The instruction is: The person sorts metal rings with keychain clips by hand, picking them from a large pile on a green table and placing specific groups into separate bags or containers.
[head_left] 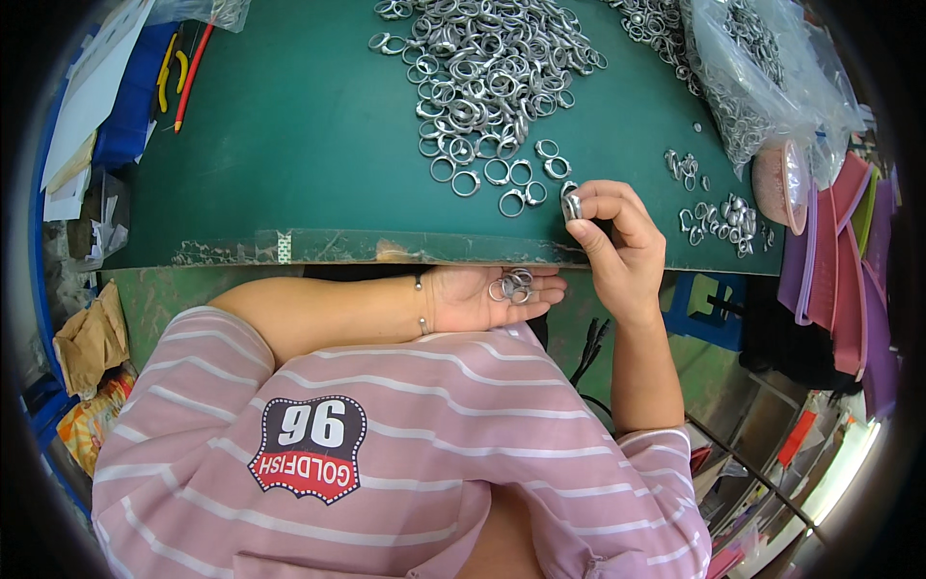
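My left hand (473,297) lies palm up just below the near edge of the table, fingers stretched out, with several silver-coloured metal rings (511,287) resting in it. Over that edge, to the right, my right hand (622,246) pinches a metal ring (572,206) between thumb and fingertips. Another ring sits right behind its fingertips, partly hidden. Loose rings (512,202) lie on the green tabletop just beyond, trailing off a large heap of rings (492,68) at the far middle.
Small groups of rings (738,224) lie at the right, near a pink container (779,183). A clear plastic bag (743,77) of rings stands at the far right. Yellow-handled pliers (181,72) and a red pencil (193,82) lie at the left by a blue bin (125,121).
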Demonstrator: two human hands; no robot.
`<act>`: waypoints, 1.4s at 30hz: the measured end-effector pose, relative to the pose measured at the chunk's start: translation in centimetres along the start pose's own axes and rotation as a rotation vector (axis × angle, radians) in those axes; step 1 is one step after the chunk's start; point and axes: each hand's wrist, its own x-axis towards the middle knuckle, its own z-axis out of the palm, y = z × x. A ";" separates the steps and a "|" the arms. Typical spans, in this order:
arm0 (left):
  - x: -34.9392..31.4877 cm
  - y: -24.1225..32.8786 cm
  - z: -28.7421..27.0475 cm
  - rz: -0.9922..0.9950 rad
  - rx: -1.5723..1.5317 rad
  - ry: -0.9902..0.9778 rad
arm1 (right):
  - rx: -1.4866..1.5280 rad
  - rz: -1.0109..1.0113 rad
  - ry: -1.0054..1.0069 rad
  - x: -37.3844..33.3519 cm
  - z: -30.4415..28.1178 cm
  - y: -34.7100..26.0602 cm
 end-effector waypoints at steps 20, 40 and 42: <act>0.6 -0.4 -1.3 -0.058 -0.198 -0.171 | -0.547 -0.392 -0.251 5.0 3.4 -1.7; 1.0 -0.2 -1.8 -0.060 -0.146 -0.139 | -0.390 -0.334 -0.220 6.0 3.3 -1.3; 1.0 -0.3 -1.9 -0.053 -0.144 -0.152 | -0.124 -0.029 -0.173 5.6 3.3 -1.7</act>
